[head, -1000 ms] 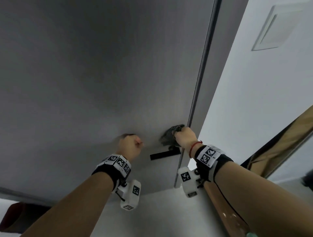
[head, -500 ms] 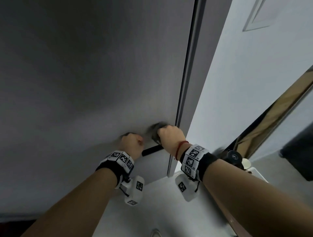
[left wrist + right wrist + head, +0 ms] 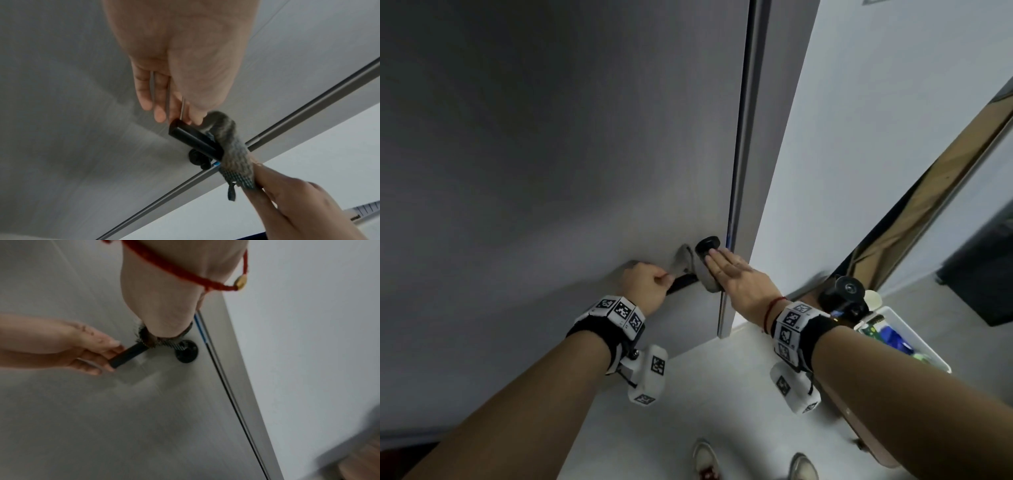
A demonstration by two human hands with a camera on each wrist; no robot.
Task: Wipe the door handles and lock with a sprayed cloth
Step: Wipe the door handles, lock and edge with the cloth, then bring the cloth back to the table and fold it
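**Cloth pressed at handle base, free end of handle held**

The door is grey, its edge running from 12 o'clock down to 6 o'clock past the handle. The black handle is a straight bar, seated on a round black base near the door edge. A round black lock is seen at 12 o'clock of the handle, just beside the door edge.

The left hand is curled round the free end of the handle; in the left wrist view the fingers are seen hooked behind the bar, the thumb on its near side. Whether an end of the cloth is also pinched there cannot be told.

The cloth, grey and knitted, is draped over the handle at its base end, at 3 o'clock of the left hand. The right hand is laid flat on the cloth, fingers straight and together, their tips just below the lock. In the left wrist view the lower end of the cloth is seen caught between the thumb and the fingers.

A red cord is worn on the right wrist. A white bin with a few items is noted on the floor at 4 o'clock of the right hand.
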